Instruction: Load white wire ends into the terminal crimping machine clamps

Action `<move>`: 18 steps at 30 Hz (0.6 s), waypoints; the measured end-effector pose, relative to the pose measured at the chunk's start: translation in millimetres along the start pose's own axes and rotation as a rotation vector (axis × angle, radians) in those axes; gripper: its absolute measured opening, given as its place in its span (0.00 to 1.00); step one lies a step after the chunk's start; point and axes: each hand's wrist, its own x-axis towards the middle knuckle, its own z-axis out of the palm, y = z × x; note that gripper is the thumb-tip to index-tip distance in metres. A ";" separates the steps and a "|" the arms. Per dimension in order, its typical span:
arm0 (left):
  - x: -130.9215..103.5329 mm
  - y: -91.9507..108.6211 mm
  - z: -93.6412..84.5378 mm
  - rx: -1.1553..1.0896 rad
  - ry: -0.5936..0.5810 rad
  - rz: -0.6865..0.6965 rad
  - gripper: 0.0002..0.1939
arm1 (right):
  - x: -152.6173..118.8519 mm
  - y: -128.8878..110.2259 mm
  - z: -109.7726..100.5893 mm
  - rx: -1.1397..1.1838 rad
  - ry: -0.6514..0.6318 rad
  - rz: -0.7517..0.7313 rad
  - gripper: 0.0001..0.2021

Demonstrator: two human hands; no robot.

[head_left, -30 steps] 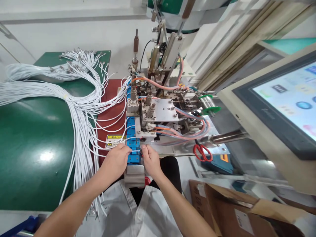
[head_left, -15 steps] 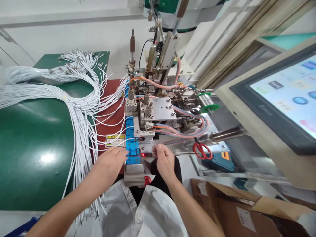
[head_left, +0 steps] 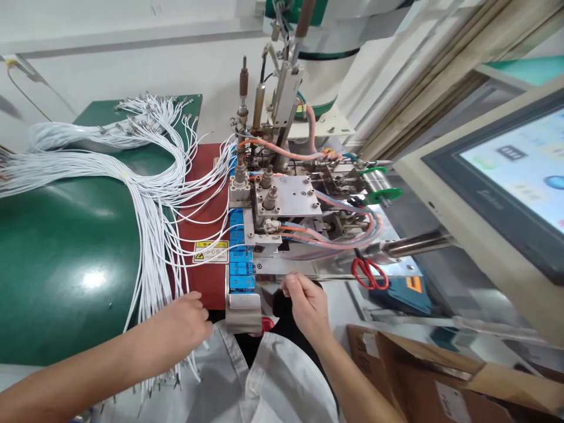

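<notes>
My left hand point(head_left: 183, 326), fingers curled in, is over the hanging ends of the white cables point(head_left: 150, 235); what it grips, if anything, is hidden. To the right of the blue clamp blocks point(head_left: 241, 268), my right hand point(head_left: 306, 302) is closed, thumb against the forefinger; I cannot make out anything in it. Several cables run from the bundle across a red plate point(head_left: 205, 217) into the row of blue blocks on the machine point(head_left: 291, 197). A bent metal cover point(head_left: 244, 312) sits at the near end of that row, between my hands.
A green table point(head_left: 57, 258) carries the cable bundle on the left. Red-handled scissors point(head_left: 369, 275) hang by the machine, below a wire spool point(head_left: 378, 183). A touch screen point(head_left: 520, 170) juts in from the right, above cardboard boxes point(head_left: 418, 376).
My left hand has moved away from the blue blocks, left and nearer to me, over the cable ends. My right hand is slightly lower and farther right. The red light near it no longer shows.
</notes>
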 end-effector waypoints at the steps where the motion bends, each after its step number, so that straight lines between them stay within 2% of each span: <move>1: 6.0 -0.2 -4.8 -0.025 -0.031 0.047 0.11 | -1.1 -1.0 -0.4 0.007 0.002 0.000 0.18; 3: 17.9 -0.2 -10.9 -0.089 0.013 0.069 0.12 | -4.5 -3.6 -0.5 0.033 -0.005 -0.006 0.18; 5: 29.2 0.4 -9.6 -0.186 0.164 0.004 0.15 | -9.3 -7.2 1.0 0.086 -0.030 -0.032 0.17; 7: 39.4 2.0 -2.5 -0.299 0.323 -0.064 0.15 | -14.1 -11.5 4.5 0.144 -0.066 -0.076 0.15; 10: 50.2 6.3 9.3 -0.427 0.475 -0.133 0.14 | -17.8 -17.5 11.7 0.193 -0.092 -0.099 0.11; 15: 57.2 15.0 14.2 -0.516 0.565 -0.169 0.12 | -12.0 -23.4 17.8 0.171 -0.005 -0.022 0.05; 18: 61.3 19.7 13.5 -0.542 0.584 -0.186 0.11 | -7.4 -25.7 16.9 0.117 -0.007 -0.054 0.04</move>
